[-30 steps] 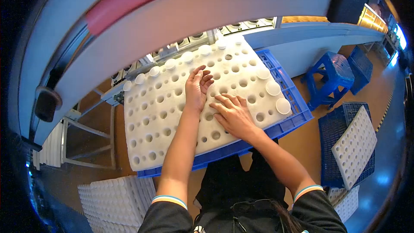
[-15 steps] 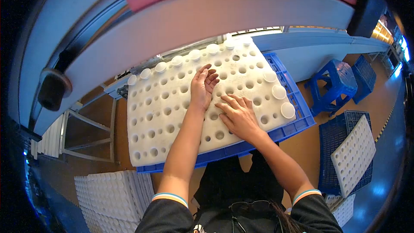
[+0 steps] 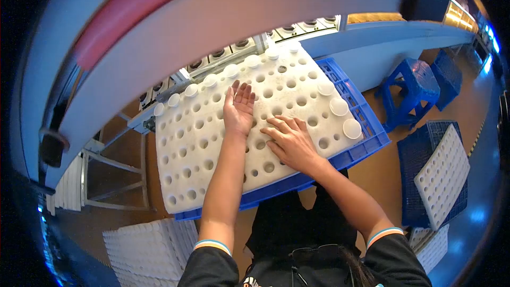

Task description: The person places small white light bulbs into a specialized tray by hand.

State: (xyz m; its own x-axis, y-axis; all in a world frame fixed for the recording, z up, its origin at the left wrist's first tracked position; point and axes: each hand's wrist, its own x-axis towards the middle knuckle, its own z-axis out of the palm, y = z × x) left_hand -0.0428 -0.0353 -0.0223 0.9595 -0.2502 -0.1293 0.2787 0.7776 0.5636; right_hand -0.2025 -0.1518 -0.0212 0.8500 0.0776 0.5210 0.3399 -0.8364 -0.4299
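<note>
A white foam tray (image 3: 223, 165) with rows of round holes rests on a blue plastic crate (image 3: 366, 146). Several white cups (image 3: 231, 70) stand in its holes along the far edge, and three wider-looking white cups (image 3: 339, 107) sit along the right side. My left hand (image 3: 239, 109) is over the middle of the tray, palm turned up, fingers stretched out and holding nothing. To its right, palm down and fingers spread, my right hand (image 3: 289, 141) lies on or just above the tray surface. Its fingertips are near several holes.
A grey panel with a red bar (image 3: 133, 10) crosses close above the far side. Blue stool (image 3: 414, 87) and blue crate (image 3: 435, 138) with a leaning holed tray (image 3: 443, 175) stand right. Stacked white trays (image 3: 143, 250) are at lower left, beside a metal frame (image 3: 114, 180).
My left hand has turned further palm up, with its fingers opened out. My right hand stays nearly in place. The view has shifted, showing more of the machine behind the tray.
</note>
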